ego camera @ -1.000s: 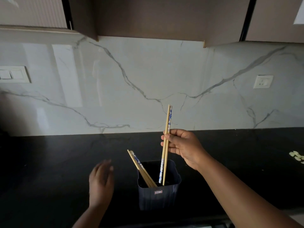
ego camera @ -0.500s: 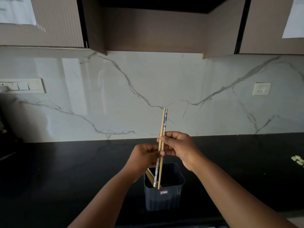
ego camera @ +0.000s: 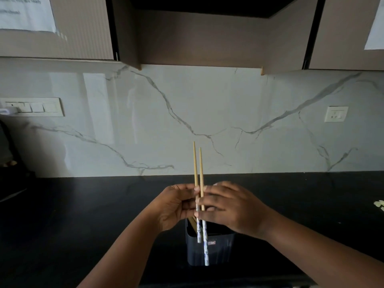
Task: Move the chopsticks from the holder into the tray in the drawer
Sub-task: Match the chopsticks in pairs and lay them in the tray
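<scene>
A pair of chopsticks [ego camera: 198, 173], pinched upright between the left hand [ego camera: 176, 204] and right hand [ego camera: 230, 206] above the dark holder [ego camera: 216, 250], is best evened up before being carried to the unseen drawer.

At mid-frame the left hand [ego camera: 176, 206] and right hand [ego camera: 232, 208] cover the middle of the chopsticks [ego camera: 200, 173] and the holder's [ego camera: 209, 252] rim. Paper sheets [ego camera: 27, 13] at the upper corners are cropped, their print unreadable.
</scene>
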`<action>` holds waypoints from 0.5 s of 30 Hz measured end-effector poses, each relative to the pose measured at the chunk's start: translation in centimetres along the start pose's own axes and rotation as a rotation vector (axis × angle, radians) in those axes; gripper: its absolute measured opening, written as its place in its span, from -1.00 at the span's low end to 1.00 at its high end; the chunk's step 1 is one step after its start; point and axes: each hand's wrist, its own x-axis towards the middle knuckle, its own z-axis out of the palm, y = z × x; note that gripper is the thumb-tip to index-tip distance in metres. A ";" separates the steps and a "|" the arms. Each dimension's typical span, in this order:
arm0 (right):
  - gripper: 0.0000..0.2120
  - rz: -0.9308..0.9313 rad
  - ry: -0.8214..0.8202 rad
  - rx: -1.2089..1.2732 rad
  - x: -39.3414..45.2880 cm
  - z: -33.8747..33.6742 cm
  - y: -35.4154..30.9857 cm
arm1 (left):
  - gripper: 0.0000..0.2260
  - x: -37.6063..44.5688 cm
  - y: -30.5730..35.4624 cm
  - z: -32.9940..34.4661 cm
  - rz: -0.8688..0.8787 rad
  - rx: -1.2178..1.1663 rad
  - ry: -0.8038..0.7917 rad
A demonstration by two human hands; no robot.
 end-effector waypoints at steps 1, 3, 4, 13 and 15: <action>-0.80 0.004 0.011 -0.008 -0.4 0.4 0.0 | -0.69 0.0 -0.1 -0.1 -0.015 0.001 -0.020; -0.80 0.030 0.031 -0.008 -0.9 1.1 0.1 | -0.75 -0.1 -0.4 -0.1 -0.044 0.019 -0.040; -0.79 0.035 0.039 -0.004 -0.9 1.4 0.1 | -0.77 -0.1 -0.5 -0.1 -0.057 0.027 -0.050; -0.76 0.048 0.067 -0.001 -1.6 2.9 0.4 | -0.79 0.1 -1.1 -0.1 -0.132 0.047 -0.078; -0.74 0.063 0.061 0.005 -2.0 3.3 0.3 | -0.77 0.2 -1.3 0.1 -0.136 0.074 -0.064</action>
